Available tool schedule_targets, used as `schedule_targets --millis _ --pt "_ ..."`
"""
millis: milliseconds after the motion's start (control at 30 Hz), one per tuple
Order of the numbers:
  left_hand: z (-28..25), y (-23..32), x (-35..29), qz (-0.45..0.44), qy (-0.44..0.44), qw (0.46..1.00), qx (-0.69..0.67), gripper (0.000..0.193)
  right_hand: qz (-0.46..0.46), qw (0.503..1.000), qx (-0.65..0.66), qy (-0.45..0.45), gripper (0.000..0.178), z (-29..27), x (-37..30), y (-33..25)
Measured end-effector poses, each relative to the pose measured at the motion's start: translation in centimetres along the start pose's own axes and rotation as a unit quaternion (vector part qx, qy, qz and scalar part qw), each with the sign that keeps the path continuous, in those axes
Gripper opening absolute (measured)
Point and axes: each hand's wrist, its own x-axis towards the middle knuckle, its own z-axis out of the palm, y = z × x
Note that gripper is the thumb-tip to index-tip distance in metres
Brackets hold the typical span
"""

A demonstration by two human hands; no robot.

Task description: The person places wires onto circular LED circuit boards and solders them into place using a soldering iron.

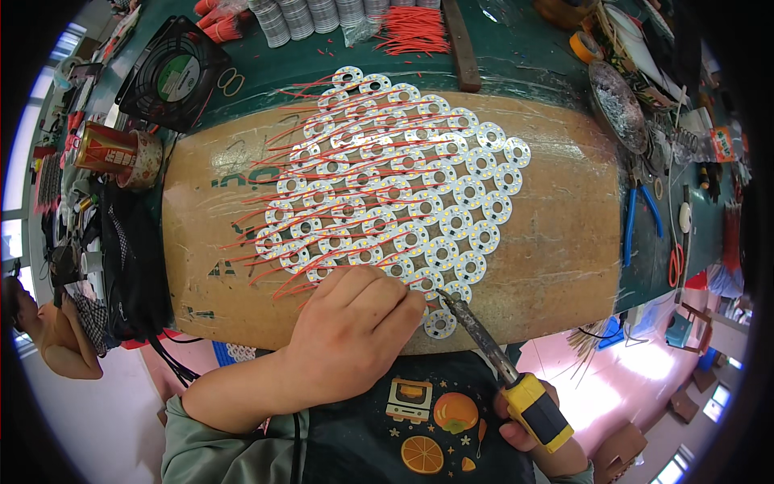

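Observation:
White ring-shaped LED boards (455,222) lie in slanting rows on a brown board, many with thin red wires (355,194) running off to the left. My left hand (351,323) is closed over the near rows, pinching a red wire whose end shows by its fingertips; the grip itself is mostly hidden. In my right hand (520,431) is a soldering iron (492,347) with a yellow and black handle. Its tip touches or hovers just over a ring board beside the left fingertips; I cannot tell which.
The brown work board (556,234) lies on a green table. Stacked ring boards (298,16) and a red wire pile (413,31) sit at the back. A black fan (173,73) stands back left; a metal dish (617,105) and blue-handled pliers (642,214) are right. Another person (60,327) is far left.

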Motion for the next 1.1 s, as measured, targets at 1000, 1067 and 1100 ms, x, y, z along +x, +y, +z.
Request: schedule_targets --millis 1000,1067,1100 --pt "0.2 0.0 -0.1 -0.001 0.004 1.0 0.006 0.028 -0.024 1.0 0.018 -0.008 0.035 0.2 -0.1 0.4" --pt "0.1 -0.1 -0.1 0.004 0.006 1.0 0.002 0.029 -0.026 1.0 0.01 -0.003 0.034 0.2 -0.2 0.1" --pt "0.1 -0.2 -0.1 0.008 0.007 1.0 0.001 0.029 -0.031 0.999 -0.011 -0.001 0.035 0.2 -0.2 -0.1"
